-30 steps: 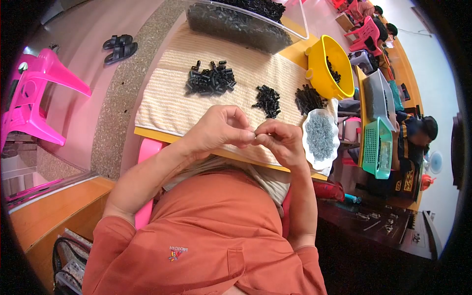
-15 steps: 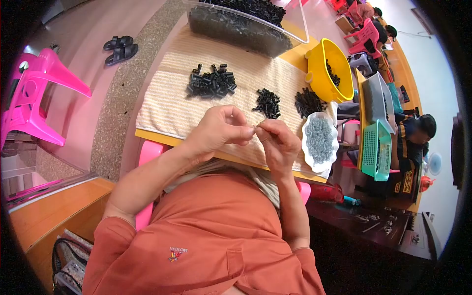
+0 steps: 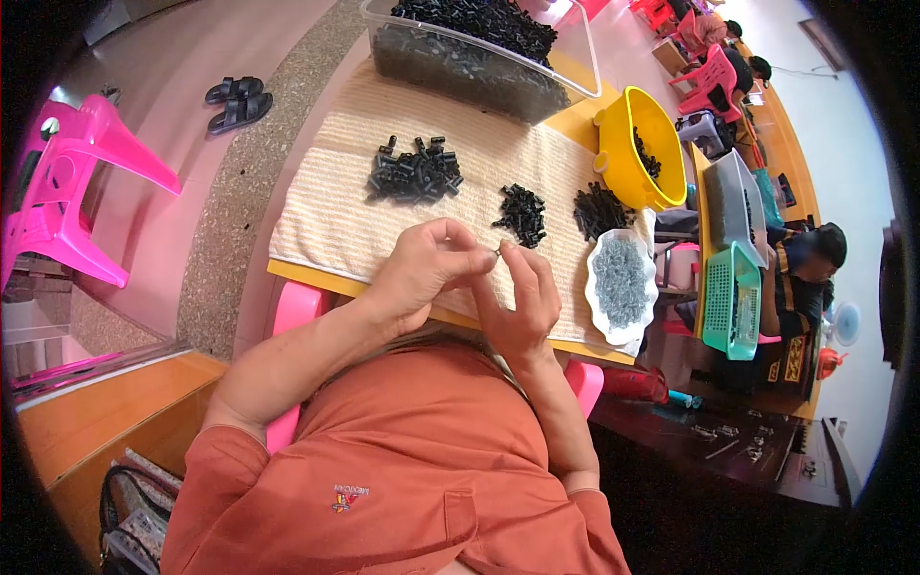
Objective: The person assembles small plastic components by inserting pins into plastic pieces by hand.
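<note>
My left hand (image 3: 422, 273) and my right hand (image 3: 522, 302) meet fingertip to fingertip over the front of a striped towel (image 3: 331, 211). Both pinch at one spot, where a tiny dark part barely shows; its kind is too small to tell. Just beyond the hands lies a pile of small black pieces (image 3: 522, 216). To its left is a heap of larger black cylinders (image 3: 414, 172), and to its right, slim black pieces (image 3: 601, 211). A white scalloped dish (image 3: 616, 335) right of my right hand holds many small clear-grey pieces.
At the table's back stands a clear bin (image 3: 586, 57) full of black parts. A yellow tub (image 3: 613, 144) is at the right back. Beyond are a green basket (image 3: 717, 307) and a seated person (image 3: 805, 278). A pink stool (image 3: 105, 182) stands left.
My right hand has shifted slightly left and down, its fingers now pointing more upright. My left hand keeps its pinch. The whole view has tilted a little, so the table sits lower.
</note>
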`<state>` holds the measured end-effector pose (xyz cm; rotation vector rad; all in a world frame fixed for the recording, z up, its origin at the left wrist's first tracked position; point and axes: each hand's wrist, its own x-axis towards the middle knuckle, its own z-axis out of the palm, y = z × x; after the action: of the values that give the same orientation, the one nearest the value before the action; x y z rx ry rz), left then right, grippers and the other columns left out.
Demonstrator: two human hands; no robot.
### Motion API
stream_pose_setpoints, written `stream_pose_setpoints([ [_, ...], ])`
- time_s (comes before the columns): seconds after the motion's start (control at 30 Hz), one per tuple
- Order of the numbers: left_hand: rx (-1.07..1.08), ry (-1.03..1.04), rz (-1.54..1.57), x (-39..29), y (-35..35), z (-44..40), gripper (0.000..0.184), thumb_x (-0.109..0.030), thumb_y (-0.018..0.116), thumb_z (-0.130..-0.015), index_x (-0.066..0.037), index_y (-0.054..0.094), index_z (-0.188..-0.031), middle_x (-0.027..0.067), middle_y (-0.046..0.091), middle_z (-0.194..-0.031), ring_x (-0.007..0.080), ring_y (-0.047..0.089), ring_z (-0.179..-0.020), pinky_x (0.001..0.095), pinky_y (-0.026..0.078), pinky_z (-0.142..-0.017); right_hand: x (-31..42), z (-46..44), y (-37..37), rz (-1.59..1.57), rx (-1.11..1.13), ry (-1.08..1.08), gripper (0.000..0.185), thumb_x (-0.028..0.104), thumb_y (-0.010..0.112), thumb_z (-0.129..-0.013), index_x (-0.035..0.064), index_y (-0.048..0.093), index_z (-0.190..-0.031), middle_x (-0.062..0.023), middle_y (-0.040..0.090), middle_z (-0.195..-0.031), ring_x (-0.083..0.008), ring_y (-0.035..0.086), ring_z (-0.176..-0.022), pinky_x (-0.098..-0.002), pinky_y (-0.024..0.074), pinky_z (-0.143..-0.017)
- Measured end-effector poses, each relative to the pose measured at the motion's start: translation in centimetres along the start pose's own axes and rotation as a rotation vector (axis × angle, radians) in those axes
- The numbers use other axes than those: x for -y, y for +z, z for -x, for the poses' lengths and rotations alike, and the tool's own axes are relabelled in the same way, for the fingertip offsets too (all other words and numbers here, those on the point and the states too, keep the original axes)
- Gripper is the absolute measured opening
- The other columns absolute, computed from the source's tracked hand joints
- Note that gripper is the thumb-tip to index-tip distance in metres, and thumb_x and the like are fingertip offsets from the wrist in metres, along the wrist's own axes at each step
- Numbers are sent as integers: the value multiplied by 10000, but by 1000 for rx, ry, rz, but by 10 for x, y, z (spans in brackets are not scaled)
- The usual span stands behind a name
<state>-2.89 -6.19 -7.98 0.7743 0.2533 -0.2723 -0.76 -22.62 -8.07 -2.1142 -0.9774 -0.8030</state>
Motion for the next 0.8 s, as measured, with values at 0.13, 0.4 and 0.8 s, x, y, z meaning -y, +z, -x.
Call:
stream_pose_setpoints([
  [0.13,15,7,16,3,0,-1,187,-27,753,-871,-77,584,-933,35,677,-900,131,674,-849,290,564,-788,-3,-1,3,19,-24,-7,465,-27,797,-739,-12,614,-1166,-190,664,-1033,-340,678,-894,-409,567,-740],
  [0.4,23,17,7,8,-1,-1,156,6,722,-880,-52,585,-929,48,666,-902,133,667,-821,276,569,-777,-5,-5,-1,-79,-6,-5,405,-37,813,-708,5,629,-1065,-166,687,-924,-308,690,-797,-366,561,-687],
  [0.8,91,33,-126,6,-1,-3,174,-69,712,-923,-52,598,-1053,61,679,-1046,125,668,-931,273,575,-804,-17,-20,-23,-228,159,242,390,-32,805,-741,15,633,-1088,-140,654,-889,-243,676,-753,-330,553,-669],
])
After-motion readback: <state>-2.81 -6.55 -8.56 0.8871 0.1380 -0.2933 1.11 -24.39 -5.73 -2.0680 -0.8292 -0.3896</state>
